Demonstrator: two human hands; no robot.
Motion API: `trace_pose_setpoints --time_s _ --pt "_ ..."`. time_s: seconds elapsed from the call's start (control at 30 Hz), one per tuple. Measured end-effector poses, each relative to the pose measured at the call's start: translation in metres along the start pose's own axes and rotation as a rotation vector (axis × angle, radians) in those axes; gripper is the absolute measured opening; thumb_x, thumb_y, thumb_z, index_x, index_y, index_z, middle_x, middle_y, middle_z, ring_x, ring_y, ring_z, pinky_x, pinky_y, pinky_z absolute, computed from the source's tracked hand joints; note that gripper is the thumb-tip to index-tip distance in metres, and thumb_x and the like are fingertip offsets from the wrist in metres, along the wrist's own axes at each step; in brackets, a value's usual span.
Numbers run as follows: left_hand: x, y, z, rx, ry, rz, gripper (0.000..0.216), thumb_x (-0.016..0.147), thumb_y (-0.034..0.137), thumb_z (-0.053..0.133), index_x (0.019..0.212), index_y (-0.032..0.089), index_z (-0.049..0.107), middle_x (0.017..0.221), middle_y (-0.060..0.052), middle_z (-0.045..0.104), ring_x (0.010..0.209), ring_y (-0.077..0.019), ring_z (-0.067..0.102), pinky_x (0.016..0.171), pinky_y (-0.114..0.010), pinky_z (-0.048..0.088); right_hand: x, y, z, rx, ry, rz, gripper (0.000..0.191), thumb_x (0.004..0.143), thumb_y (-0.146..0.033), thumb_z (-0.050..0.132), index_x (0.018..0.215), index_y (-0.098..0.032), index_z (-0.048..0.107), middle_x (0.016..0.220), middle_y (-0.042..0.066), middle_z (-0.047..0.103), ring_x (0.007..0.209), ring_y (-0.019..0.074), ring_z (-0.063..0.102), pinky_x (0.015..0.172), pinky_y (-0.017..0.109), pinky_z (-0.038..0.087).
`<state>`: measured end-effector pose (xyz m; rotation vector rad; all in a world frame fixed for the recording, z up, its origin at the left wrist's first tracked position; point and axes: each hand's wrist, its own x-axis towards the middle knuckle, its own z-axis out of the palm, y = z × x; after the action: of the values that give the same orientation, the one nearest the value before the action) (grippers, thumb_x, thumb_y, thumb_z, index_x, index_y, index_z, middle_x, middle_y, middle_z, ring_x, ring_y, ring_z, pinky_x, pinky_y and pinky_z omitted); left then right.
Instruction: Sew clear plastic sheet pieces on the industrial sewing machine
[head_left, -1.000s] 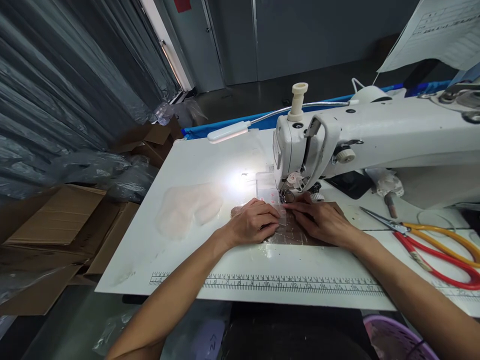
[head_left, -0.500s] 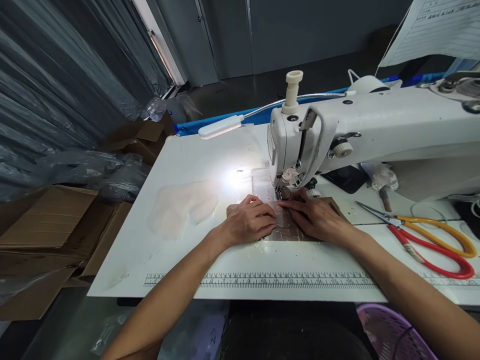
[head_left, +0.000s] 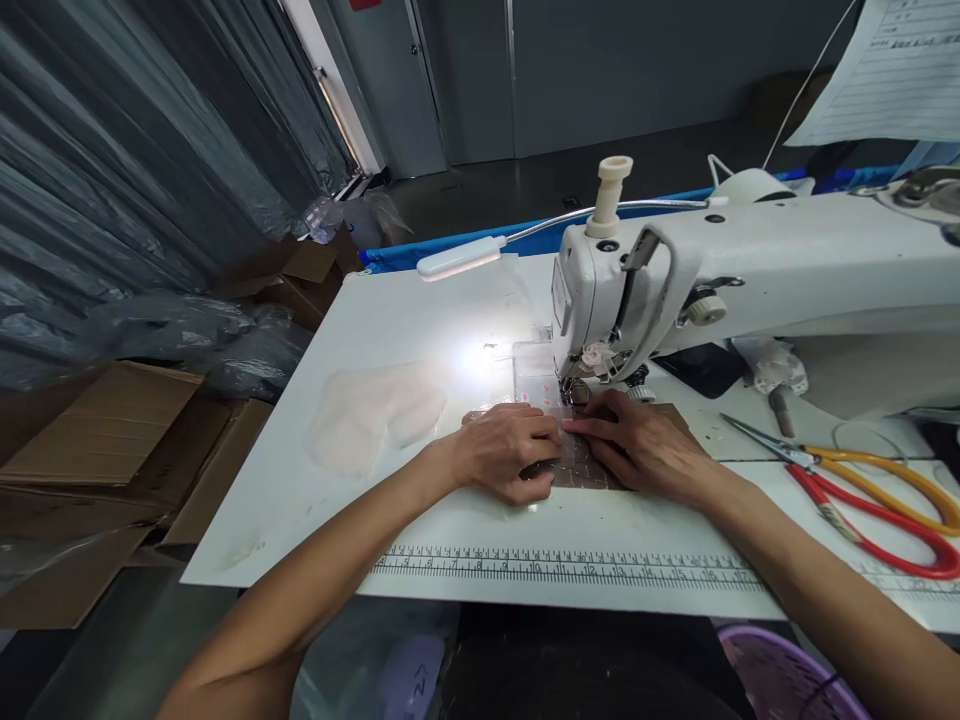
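Note:
A clear plastic piece with small red marks (head_left: 534, 388) lies beneath the needle end of a white sewing machine (head_left: 581, 300). My left hand (head_left: 514, 452) curls its fingers at the near edge of that plastic; its fingertips are partly hidden. From the other side my right hand (head_left: 649, 445) rests close to the presser foot, index finger stretched to the plastic, thumb apart below it. Under both hands is a flat brown sheet (head_left: 596, 478), largely covered by them.
Scissors with red and orange handles (head_left: 847, 480) lie to the right. A printed ruler (head_left: 570, 568) runs along the table's front edge. The lamp (head_left: 461, 258) lights the table (head_left: 262, 500). Cardboard boxes (head_left: 105, 430) stand at left, a purple basket (head_left: 780, 670) below.
The whole view has shifted slightly, so the machine appears farther right. My left fingers are more bent, with a gap between thumb and index finger. The right hand stays by the presser foot.

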<state>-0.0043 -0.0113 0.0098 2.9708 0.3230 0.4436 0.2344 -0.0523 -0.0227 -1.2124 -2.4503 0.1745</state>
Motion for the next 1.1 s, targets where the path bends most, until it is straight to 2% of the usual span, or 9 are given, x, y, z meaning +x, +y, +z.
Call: trace_pose_setpoints --time_s 0.2,0.43,0.67,0.87,1.1 --pt "0.001 -0.004 0.003 -0.048 0.011 -0.015 0.022 0.076 0.024 0.052 0.086 0.017 0.070 0.093 -0.006 0.067 0.076 -0.0176 0.060 0.072 -0.034 0.052 0.004 -0.004 0.000 -0.038 -0.008 0.021 0.039 0.096 -0.028 0.037 0.121 -0.022 0.066 0.107 0.016 0.061 0.087 0.0253 0.062 0.069 0.039 0.054" --pt "-0.002 -0.004 0.002 -0.021 -0.006 -0.038 0.027 0.078 0.029 0.052 0.093 0.013 0.068 0.105 -0.009 0.065 0.081 -0.0197 0.058 0.074 -0.036 0.050 0.007 -0.007 0.001 -0.146 -0.038 0.089 0.042 0.097 -0.034 0.034 0.124 -0.021 0.063 0.104 0.016 0.063 0.077 0.0228 0.063 0.049 0.026 0.044" --pt "0.001 -0.003 0.001 0.085 -0.053 -0.082 0.034 0.082 0.034 0.050 0.100 0.012 0.067 0.101 -0.011 0.063 0.079 -0.0207 0.055 0.077 -0.036 0.045 0.007 -0.012 -0.002 -0.135 -0.010 0.031 0.042 0.098 -0.031 0.034 0.126 -0.019 0.061 0.097 0.016 0.065 0.078 0.0234 0.063 0.064 0.035 0.051" --pt "0.003 -0.001 0.005 0.151 -0.065 -0.126 0.036 0.085 0.036 0.046 0.101 0.010 0.066 0.101 -0.012 0.062 0.080 -0.0214 0.053 0.078 -0.038 0.042 0.005 -0.013 -0.003 -0.129 -0.006 0.029 0.041 0.099 -0.029 0.034 0.130 -0.018 0.058 0.104 0.018 0.064 0.084 0.0259 0.065 0.065 0.037 0.054" --pt "0.004 -0.002 0.006 0.168 -0.087 -0.165 0.040 0.086 0.035 0.044 0.108 0.008 0.063 0.108 -0.014 0.060 0.086 -0.0229 0.054 0.079 -0.038 0.041 0.005 -0.013 -0.005 -0.117 -0.003 0.032 0.038 0.097 -0.027 0.038 0.126 -0.016 0.061 0.103 0.018 0.065 0.085 0.0274 0.066 0.063 0.037 0.056"
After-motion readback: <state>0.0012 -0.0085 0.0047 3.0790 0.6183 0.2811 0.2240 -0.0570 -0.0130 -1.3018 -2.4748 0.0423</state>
